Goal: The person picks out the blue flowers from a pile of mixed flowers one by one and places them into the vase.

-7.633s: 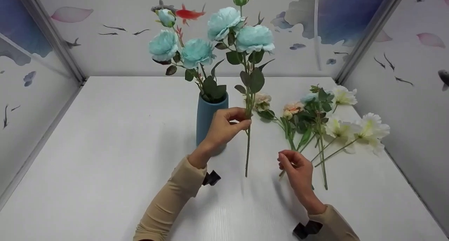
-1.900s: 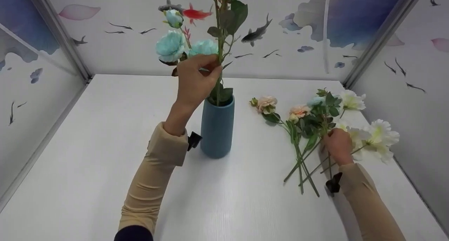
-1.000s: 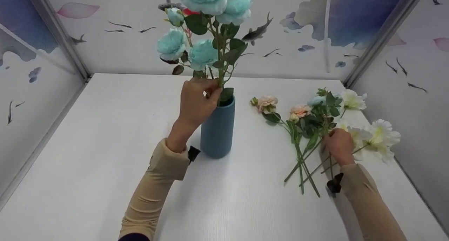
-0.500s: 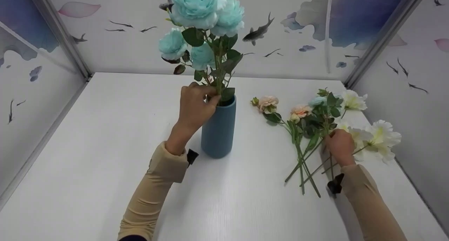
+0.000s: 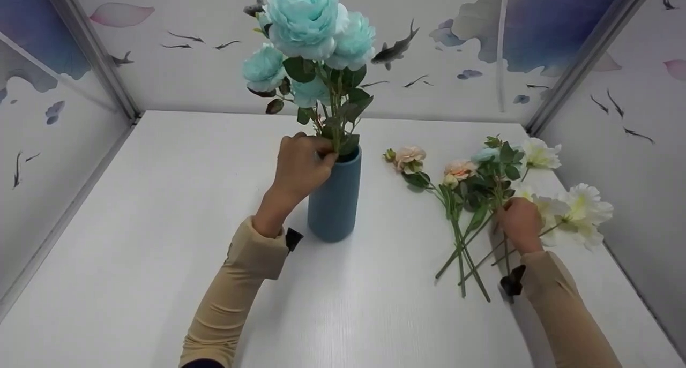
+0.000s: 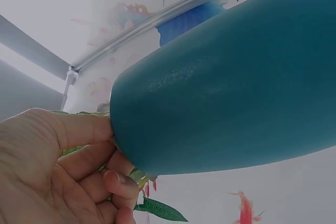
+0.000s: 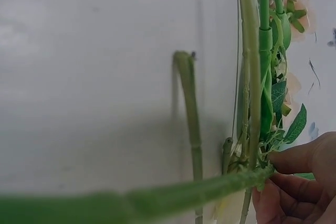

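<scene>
A blue vase [image 5: 333, 196] stands mid-table and holds stems of pale turquoise flowers [image 5: 304, 20]. My left hand [image 5: 300, 164] pinches one flower stem right at the vase's mouth; the left wrist view shows the vase wall [image 6: 231, 87] close up and my curled fingers [image 6: 79, 171] beside it. To the right lie loose flowers [image 5: 477, 180], peach, turquoise and white, on the table. My right hand [image 5: 517, 223] rests among them, fingers curled round green stems [image 7: 252, 103].
The white table [image 5: 161, 223] is boxed in by walls [image 5: 64, 89] printed with fish and petals, close on the left, back and right. White blooms [image 5: 581, 210] lie near the right wall.
My left hand has lowered the turquoise stem into the vase, moving from high above it down to its mouth. My right hand has reached into the loose flowers and stayed there.
</scene>
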`<control>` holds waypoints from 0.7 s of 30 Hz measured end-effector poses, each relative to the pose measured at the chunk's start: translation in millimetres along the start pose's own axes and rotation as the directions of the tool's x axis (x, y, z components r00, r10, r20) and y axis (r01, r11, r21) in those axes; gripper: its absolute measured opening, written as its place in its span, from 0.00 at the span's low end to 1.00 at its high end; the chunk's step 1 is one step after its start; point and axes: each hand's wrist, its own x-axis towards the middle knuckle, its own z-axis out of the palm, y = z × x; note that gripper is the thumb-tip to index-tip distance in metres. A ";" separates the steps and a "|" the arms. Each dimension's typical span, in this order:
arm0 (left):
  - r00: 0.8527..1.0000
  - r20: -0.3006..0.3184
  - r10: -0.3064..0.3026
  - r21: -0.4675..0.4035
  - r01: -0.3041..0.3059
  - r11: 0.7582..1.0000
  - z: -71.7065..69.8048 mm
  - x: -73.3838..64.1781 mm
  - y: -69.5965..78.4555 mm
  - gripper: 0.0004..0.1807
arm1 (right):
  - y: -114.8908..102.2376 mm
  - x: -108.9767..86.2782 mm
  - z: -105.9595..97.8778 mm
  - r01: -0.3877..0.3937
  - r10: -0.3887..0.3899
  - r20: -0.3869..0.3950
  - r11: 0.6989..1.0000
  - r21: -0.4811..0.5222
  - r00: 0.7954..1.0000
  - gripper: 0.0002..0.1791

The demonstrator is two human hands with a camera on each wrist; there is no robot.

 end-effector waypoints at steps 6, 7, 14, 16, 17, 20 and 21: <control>0.997 0.072 -0.004 0.009 0.004 1.000 -5.0 4.5 2.7 0.08 | 0.1 -0.1 1.2 -0.014 0.014 0.004 1.000 -0.004 1.000 0.14; 0.997 0.081 -0.012 0.006 0.011 1.000 -5.4 4.9 2.9 0.08 | 0.1 0.1 1.5 -0.014 0.014 0.002 1.000 -0.006 1.000 0.15; 0.998 0.055 -0.018 -0.091 0.023 0.996 -4.8 4.3 -0.1 0.06 | 0.7 -0.3 1.6 0.004 -0.004 0.005 1.000 -0.004 1.000 0.13; 1.000 0.004 0.006 -0.170 -0.005 0.985 -3.3 3.4 -1.9 0.05 | 1.5 -0.5 1.6 0.006 -0.005 0.005 1.000 -0.010 1.000 0.13; 1.000 -0.023 0.015 -0.205 -0.020 0.979 -2.1 2.9 -3.1 0.06 | 1.6 -0.7 1.4 0.002 -0.002 0.002 1.000 -0.013 1.000 0.13; 0.997 -0.077 0.005 -0.273 -0.026 0.962 0.2 1.1 -5.2 0.12 | 1.9 -0.3 1.6 0.004 -0.004 -0.006 1.000 -0.014 1.000 0.13; 0.997 -0.080 -0.004 -0.283 -0.019 0.959 0.3 0.5 -4.9 0.15 | 1.5 -0.4 1.5 0.003 -0.003 -0.007 1.000 -0.014 1.000 0.13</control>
